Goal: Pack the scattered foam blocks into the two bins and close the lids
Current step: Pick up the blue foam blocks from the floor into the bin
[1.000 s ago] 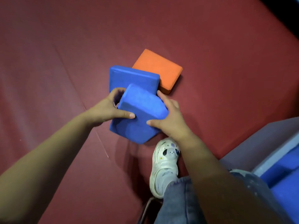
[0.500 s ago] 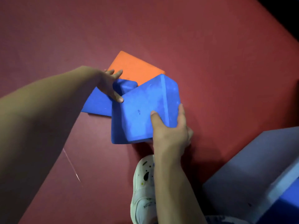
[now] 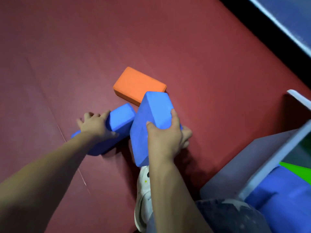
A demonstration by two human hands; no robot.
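Raised block: tall blue rectangular foam block (image 3: 151,121), tilted above the red floor mat (image 3: 210,68), gripped by right hand (image 3: 165,137), fingers curled round it.
Second block: flat blue foam block (image 3: 117,121) on the mat, left hand (image 3: 96,125) grasping it.
Behind: orange rectangular foam block (image 3: 138,85) on the mat.
Mat's right edge: open grey bin (image 3: 252,165).

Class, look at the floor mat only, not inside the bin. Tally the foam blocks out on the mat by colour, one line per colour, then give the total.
Blue blocks: 2, one gripped by the left hand at, one gripped by the right hand at
Orange blocks: 1, lying flat at
Total: 3
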